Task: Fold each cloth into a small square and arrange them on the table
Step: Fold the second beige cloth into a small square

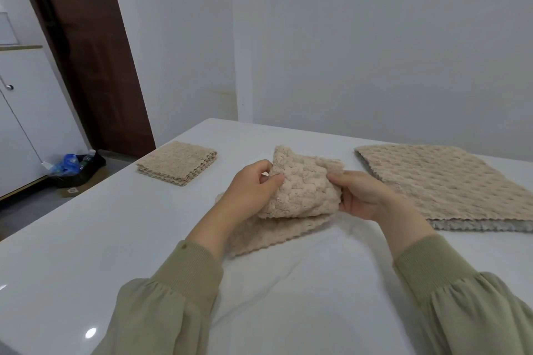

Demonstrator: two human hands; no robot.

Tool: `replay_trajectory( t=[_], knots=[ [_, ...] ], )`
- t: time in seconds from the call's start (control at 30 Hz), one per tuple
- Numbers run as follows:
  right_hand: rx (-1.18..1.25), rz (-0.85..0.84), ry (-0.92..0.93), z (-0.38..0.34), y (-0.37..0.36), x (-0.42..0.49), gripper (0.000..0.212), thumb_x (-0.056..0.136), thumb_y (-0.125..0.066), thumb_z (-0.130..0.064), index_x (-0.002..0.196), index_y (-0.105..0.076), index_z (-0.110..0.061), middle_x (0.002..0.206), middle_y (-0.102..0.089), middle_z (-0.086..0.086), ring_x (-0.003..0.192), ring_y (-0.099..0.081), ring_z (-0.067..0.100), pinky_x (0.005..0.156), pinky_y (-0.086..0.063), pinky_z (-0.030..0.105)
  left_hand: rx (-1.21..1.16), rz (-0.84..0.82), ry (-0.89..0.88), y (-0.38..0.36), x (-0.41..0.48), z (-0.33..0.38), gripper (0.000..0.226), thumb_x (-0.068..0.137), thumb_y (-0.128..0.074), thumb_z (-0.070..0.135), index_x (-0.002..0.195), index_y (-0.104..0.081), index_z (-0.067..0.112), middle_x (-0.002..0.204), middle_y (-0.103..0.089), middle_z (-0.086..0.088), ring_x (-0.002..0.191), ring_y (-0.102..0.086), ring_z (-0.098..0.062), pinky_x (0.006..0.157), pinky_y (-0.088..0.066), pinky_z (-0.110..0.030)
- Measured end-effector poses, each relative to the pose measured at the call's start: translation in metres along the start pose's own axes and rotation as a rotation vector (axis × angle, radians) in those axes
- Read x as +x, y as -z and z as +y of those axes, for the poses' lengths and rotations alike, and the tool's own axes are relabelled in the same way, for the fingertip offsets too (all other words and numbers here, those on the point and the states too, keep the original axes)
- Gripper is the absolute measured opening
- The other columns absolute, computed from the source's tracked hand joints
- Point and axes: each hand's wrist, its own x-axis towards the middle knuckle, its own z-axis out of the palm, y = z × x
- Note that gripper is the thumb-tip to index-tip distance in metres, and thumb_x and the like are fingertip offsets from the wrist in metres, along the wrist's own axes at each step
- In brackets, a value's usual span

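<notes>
**Cloth [300, 190] pinched at both sides above the table [86, 239]**

The beige cloth is held half-folded. Its left edge is gripped by the left hand [248, 193], with the thumb laid on top and the fingers [259, 166] curled behind. Its right edge is pinched by the right hand [363, 196], thumb above and the other fingers tucked beneath. The upper flap is raised between the two sets of fingers. The lower layer is spread on the table just below them and is partly covered by the left wrist.

Beyond and to the left of the left fingers, well apart, a stack [177, 163] of folded squares is set on the table. Just right of the right fingers, a pile [444, 184] of unfolded cloths is laid flat, and its near edge is partly hidden by the right forearm. Past the table's left edge, a black bin [69, 167] lined with blue plastic is seen on the floor, beside a brown door [86, 52] and a white cabinet [28, 124].

All the cloths are fluffy and knobbly, with scalloped edges. Grey fabric is shown at the bottom of the pile. The table is glossy white, and a spot of light is reflected near its front left corner. Olive sleeves [190, 262] with ribbed cuffs are worn.

A small label on cardboard under the bin is too small to be read.
</notes>
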Motion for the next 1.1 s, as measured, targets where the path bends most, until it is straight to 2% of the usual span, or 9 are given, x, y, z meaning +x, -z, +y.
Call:
replay_trajectory(
  t=[0.07,0.17,0.3,0.43,0.5,0.63,0.8,0.97,1.1],
  knots=[
    [-0.018,0.027,0.010,-0.004,0.001,0.000,0.032,0.097,-0.044,-0.010,0.125,-0.051,0.005,0.105,-0.065,0.016,0.089,-0.064,0.026,0.068,-0.058,0.033,-0.231,-0.094,0.083,-0.002,-0.001,0.005,0.016,0.095,-0.054,0.020,0.089,-0.058,0.007,0.077,-0.064,-0.012,0.068,-0.060,-0.023,0.062,-0.048,-0.035],
    [0.009,-0.023,-0.050,-0.013,0.001,-0.008,0.037,0.094,-0.050,-0.010,0.128,-0.050,0.005,0.113,-0.064,0.020,0.092,-0.066,0.029,0.071,-0.058,0.038,-0.648,-0.292,0.206,-0.003,-0.006,0.016,0.015,0.096,-0.048,0.013,0.101,-0.060,0.006,0.076,-0.068,-0.008,0.058,-0.063,-0.014,0.047,-0.052,-0.022],
    [0.061,-0.222,-0.085,-0.026,0.005,-0.023,0.057,0.049,-0.090,-0.011,0.100,-0.069,0.003,0.096,-0.070,0.021,0.079,-0.071,0.030,0.059,-0.059,0.041,-1.061,-0.425,0.274,-0.002,-0.003,0.014,0.036,0.079,-0.064,0.020,0.111,-0.067,0.003,0.112,-0.065,-0.015,0.095,-0.063,-0.020,0.088,-0.044,-0.028],
    [-0.162,0.051,0.058,-0.022,0.008,-0.016,0.013,0.085,-0.065,-0.018,0.090,-0.064,-0.006,0.083,-0.069,0.010,0.065,-0.068,0.016,0.057,-0.057,0.026,-0.732,-0.155,0.228,-0.004,0.002,0.008,0.011,0.090,-0.059,0.015,0.096,-0.064,0.008,0.093,-0.066,-0.011,0.073,-0.063,-0.013,0.060,-0.057,-0.026],
    [-0.309,0.207,0.179,-0.014,0.010,-0.005,0.020,0.089,-0.063,-0.016,0.073,-0.054,-0.006,0.072,-0.058,0.007,0.055,-0.059,0.011,0.051,-0.051,0.022,-0.408,0.070,0.210,-0.005,0.004,0.000,0.011,0.089,-0.062,0.012,0.079,-0.061,0.007,0.074,-0.064,-0.006,0.057,-0.060,-0.011,0.055,-0.053,-0.024],
    [-0.559,0.300,0.297,-0.005,0.006,0.000,0.025,0.084,-0.067,-0.012,0.097,-0.064,0.009,0.077,-0.056,0.009,0.069,-0.049,0.017,0.059,-0.039,0.025,-0.068,0.241,0.160,-0.009,0.005,-0.015,0.016,0.083,-0.070,0.015,0.070,-0.062,0.007,0.065,-0.060,-0.003,0.052,-0.051,-0.006,0.052,-0.043,-0.012],
    [-0.666,0.374,0.295,-0.006,-0.002,-0.004,0.030,0.081,-0.070,-0.015,0.056,-0.054,-0.009,0.048,-0.039,-0.001,0.046,-0.031,0.015,0.040,-0.026,0.017,-0.001,0.332,0.184,-0.009,0.008,-0.017,0.015,0.081,-0.069,0.017,0.068,-0.062,0.015,0.056,-0.058,0.001,0.040,-0.045,-0.006,0.038,-0.033,-0.012],
    [-0.493,0.329,0.367,-0.010,-0.002,-0.003,0.017,0.090,-0.058,-0.008,0.074,-0.059,-0.004,0.048,-0.057,0.005,0.035,-0.045,0.014,0.038,-0.041,0.021,-0.121,0.269,0.223,-0.008,0.007,-0.013,0.009,0.088,-0.061,0.012,0.078,-0.062,0.011,0.052,-0.064,-0.003,0.034,-0.046,-0.011,0.037,-0.034,-0.017],
    [-0.355,0.258,0.440,-0.010,-0.006,0.000,0.016,0.093,-0.050,-0.003,0.101,-0.063,0.001,0.083,-0.072,0.013,0.065,-0.068,0.021,0.058,-0.057,0.031,-0.217,0.301,0.238,-0.009,0.010,-0.015,0.011,0.090,-0.054,0.005,0.087,-0.064,0.009,0.073,-0.071,-0.007,0.053,-0.066,-0.017,0.047,-0.050,-0.023]
  ],
)
